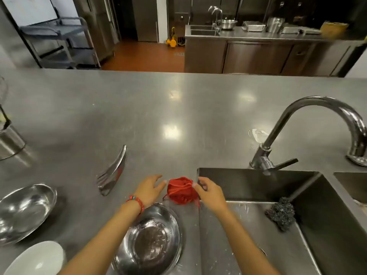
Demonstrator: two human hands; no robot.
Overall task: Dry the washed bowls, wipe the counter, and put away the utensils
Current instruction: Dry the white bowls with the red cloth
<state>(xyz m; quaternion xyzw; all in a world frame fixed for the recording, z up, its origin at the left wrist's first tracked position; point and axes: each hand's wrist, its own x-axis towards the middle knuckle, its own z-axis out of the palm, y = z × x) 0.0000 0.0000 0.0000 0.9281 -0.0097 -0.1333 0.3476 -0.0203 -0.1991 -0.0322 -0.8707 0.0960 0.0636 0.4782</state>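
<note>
A crumpled red cloth (pixel 181 190) lies on the steel counter (pixel 158 116) at the sink's left corner. My right hand (pixel 209 190) pinches its right edge with the fingertips. My left hand (pixel 150 187), with a red bead bracelet on the wrist, is open just left of the cloth, fingertips nearly touching it. A wet steel bowl (pixel 153 243) sits right below my hands. Another steel bowl (pixel 23 211) stands at the left, and a white bowl (pixel 37 261) at the bottom left. Two forks (pixel 112 173) rest together on the counter.
The sink basin (pixel 258 225) opens at the right with a dark scouring pad (pixel 281 213) inside and a curved faucet (pixel 309 124) behind it. A small puddle (pixel 257 133) lies near the faucet. A steel container (pixel 10 141) stands at the left edge.
</note>
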